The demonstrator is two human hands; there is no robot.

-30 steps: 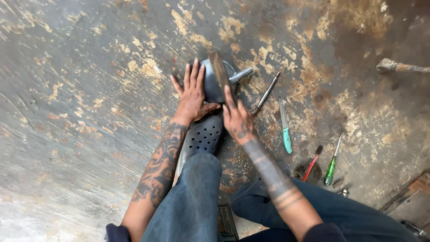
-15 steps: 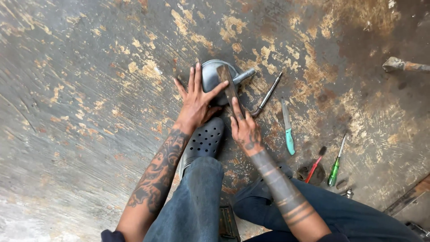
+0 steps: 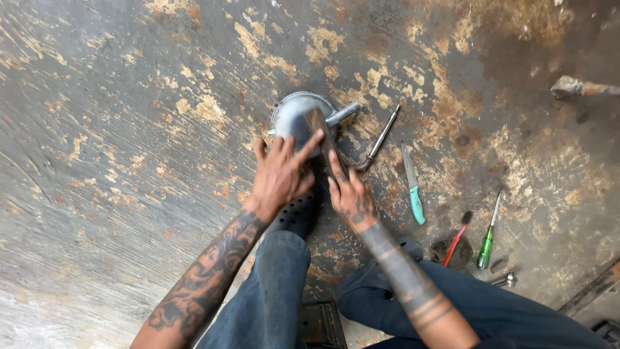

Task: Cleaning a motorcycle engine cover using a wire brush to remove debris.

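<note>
Left hand (image 3: 279, 176) now lower on grey metal housing (image 3: 294, 116).

No packages, labels, signs — or screens.

Workshop: stained floor (image 3: 129, 97), screwdrivers (image 3: 485, 242)

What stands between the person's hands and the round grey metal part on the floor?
Nothing visible does. The left hand already rests on the near edge of the round metal part, and the right hand holds a flat bar that lies across it. The teal-handled knife lies apart, to the right.
</note>
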